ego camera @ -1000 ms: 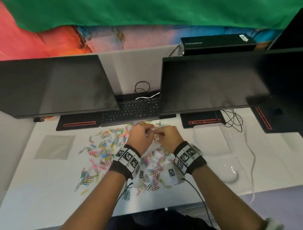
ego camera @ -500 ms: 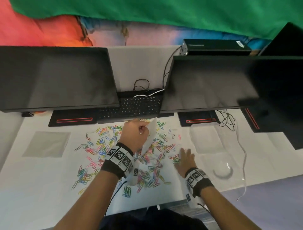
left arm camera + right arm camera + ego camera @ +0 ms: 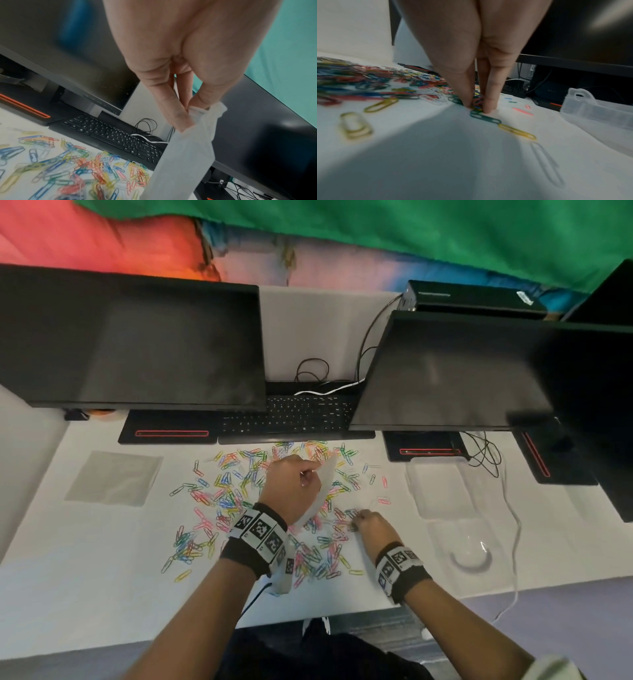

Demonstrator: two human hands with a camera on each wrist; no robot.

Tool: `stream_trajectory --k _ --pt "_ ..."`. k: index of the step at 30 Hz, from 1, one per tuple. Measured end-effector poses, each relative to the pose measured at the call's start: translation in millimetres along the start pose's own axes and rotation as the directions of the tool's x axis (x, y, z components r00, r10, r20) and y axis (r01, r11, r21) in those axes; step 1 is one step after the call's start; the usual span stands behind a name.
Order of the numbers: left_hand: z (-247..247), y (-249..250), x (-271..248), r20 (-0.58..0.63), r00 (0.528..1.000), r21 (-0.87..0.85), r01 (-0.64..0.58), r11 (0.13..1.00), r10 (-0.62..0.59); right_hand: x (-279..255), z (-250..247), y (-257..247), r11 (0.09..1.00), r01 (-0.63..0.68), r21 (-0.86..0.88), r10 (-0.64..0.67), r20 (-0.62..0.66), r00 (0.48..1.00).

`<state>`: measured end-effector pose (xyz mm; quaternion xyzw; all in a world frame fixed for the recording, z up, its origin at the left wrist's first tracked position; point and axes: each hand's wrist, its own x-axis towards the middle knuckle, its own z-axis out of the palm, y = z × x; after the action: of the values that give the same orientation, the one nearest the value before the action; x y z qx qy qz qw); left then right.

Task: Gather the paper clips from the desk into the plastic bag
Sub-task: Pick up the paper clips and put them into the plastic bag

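Many coloured paper clips (image 3: 233,491) lie scattered over the middle of the white desk (image 3: 85,594). My left hand (image 3: 308,474) hovers above them and pinches the top edge of a translucent plastic bag (image 3: 325,484), which hangs down over the pile. In the left wrist view the thumb and fingers (image 3: 176,115) pinch the bag (image 3: 185,155) above the clips (image 3: 68,169). My right hand (image 3: 356,520) is down on the desk at the pile's right edge. Its fingertips (image 3: 488,106) pinch a small bunch of clips (image 3: 477,102).
Two dark monitors (image 3: 137,344) and a black keyboard (image 3: 291,416) stand behind the pile. A clear plastic box (image 3: 442,491) and a clear lid (image 3: 472,556) lie to the right, with cables (image 3: 486,453) beyond. Another flat bag (image 3: 113,477) lies at the left.
My right hand let go of the bag's top, dropped to the desk on the right and has closed its fingertips on some clips. My left hand still holds the bag up.
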<state>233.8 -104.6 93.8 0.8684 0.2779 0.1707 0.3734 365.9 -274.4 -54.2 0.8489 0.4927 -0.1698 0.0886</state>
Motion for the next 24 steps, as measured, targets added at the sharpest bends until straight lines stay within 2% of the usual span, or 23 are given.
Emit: stream_trajectory --k 3,5,6,7,8,9,11,12,13,14,16,18,21,24 --pt "7 2 -8 0.010 1.000 -0.002 0.004 1.000 -0.004 -2 -11 13 0.984 -0.066 0.168 0.079 -0.067 0.995" --pt "11 2 -10 0.041 0.999 0.004 0.013 1.000 -0.013 -4 -19 21 0.899 -0.168 0.404 0.228 -0.105 0.968" --pt "12 2 -10 0.059 0.998 0.005 0.021 1.000 -0.021 -6 -23 25 0.821 -0.200 0.534 0.305 -0.115 0.945" --pt "13 2 -11 0.075 0.997 0.006 0.027 1.000 -0.028 -8 -26 29 0.711 -0.227 0.665 0.379 -0.091 0.921" --pt "14 2 -11 0.085 0.996 0.006 0.030 1.000 -0.030 -10 -30 33 0.554 -0.255 0.792 0.442 -0.021 0.897" --pt "16 2 -11 0.092 0.995 0.008 0.029 1.000 -0.030 -14 -35 36 0.350 -0.267 0.898 0.465 0.081 0.881" --pt "19 2 -11 0.100 0.994 0.015 0.030 0.999 -0.032 -20 -51 36 -0.107 -0.212 0.971 0.374 0.237 0.897" --pt "20 2 -10 0.102 0.994 0.018 0.033 0.999 -0.035 -24 -61 34 -0.281 -0.167 0.945 0.313 0.255 0.915" --pt "22 2 -9 0.105 0.994 0.021 0.035 0.999 -0.037 -26 -71 33 -0.390 -0.129 0.912 0.269 0.247 0.931" --pt "24 2 -8 0.112 0.993 0.028 0.040 0.999 -0.043 -28 -81 31 -0.457 -0.099 0.884 0.227 0.223 0.948" --pt "27 3 -5 0.128 0.990 0.037 0.048 0.998 -0.052 -32 -97 25 -0.528 -0.060 0.847 0.160 0.169 0.973" --pt "31 5 -2 0.127 0.991 0.034 0.037 0.999 -0.041 -35 -108 16 -0.537 -0.039 0.843 0.117 0.121 0.986" --pt "36 9 1 0.108 0.994 0.018 -0.005 1.000 0.003 -31 -119 2 -0.479 -0.024 0.877 0.093 0.078 0.993" --pt "43 13 -1 0.102 0.994 0.002 -0.048 0.999 0.047 -24 -120 -13 -0.373 0.005 0.928 0.167 0.062 0.984"
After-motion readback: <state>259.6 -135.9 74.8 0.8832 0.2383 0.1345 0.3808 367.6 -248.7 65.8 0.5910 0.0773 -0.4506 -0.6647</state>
